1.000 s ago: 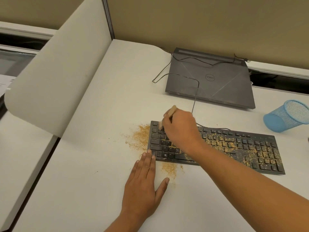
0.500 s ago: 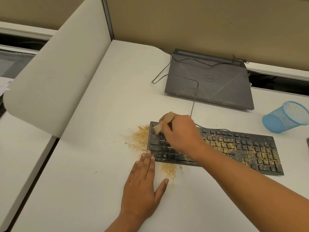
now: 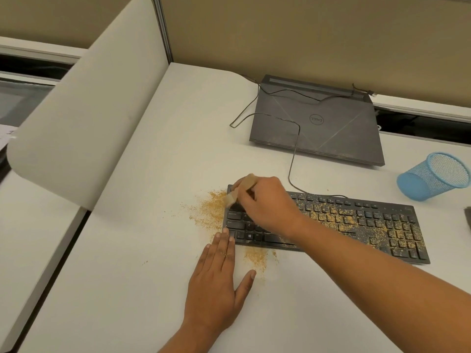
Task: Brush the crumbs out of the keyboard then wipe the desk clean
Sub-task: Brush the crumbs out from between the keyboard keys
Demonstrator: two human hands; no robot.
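Tan crumbs (image 3: 339,212) coat black plastic keyboard (image 3: 382,225). Right hand (image 3: 265,202) grips pale brush (image 3: 233,196); left hand (image 3: 216,284) lies flat. Hard flicks could scatter crumbs.

desk (image 3: 122,263) L side free, laptop (image 3: 328,138) blocks rear

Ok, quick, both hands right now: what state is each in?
Left hand: open, flat on the desk, fingertips at the keyboard corner.
Right hand: gripping the brush at the keyboard's left end.
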